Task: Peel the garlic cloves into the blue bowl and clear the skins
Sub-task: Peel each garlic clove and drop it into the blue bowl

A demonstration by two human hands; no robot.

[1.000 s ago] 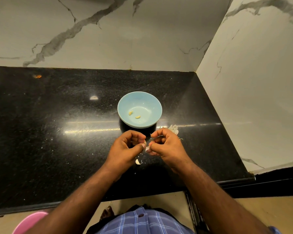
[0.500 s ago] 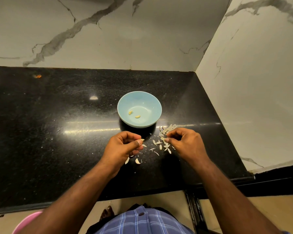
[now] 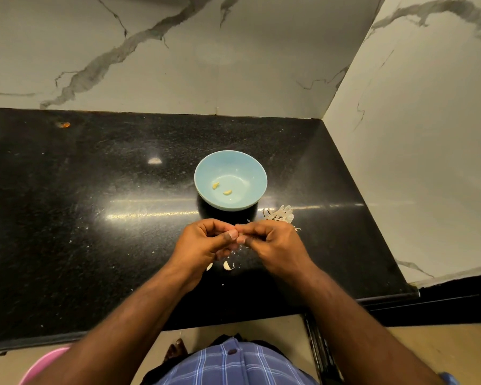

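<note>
The blue bowl point(image 3: 231, 162) stands on the black counter point(image 3: 81, 218) with two peeled garlic cloves point(image 3: 227, 192) inside. Just in front of it my left hand point(image 3: 203, 245) and my right hand point(image 3: 272, 245) meet, fingertips together, pinching a garlic clove that the fingers almost fully hide. A heap of papery skins point(image 3: 279, 213) lies to the right of the bowl, partly behind my right hand. A few more skin pieces point(image 3: 227, 265) lie on the counter below my hands.
Marble walls close the counter at the back and on the right. The counter's front edge runs just below my forearms. A pink tub point(image 3: 42, 365) shows at the bottom left, below the counter.
My right hand, which had gone to the skins on the counter half a second ago, has come back to meet my left hand over the clove. The bowl has not moved.
</note>
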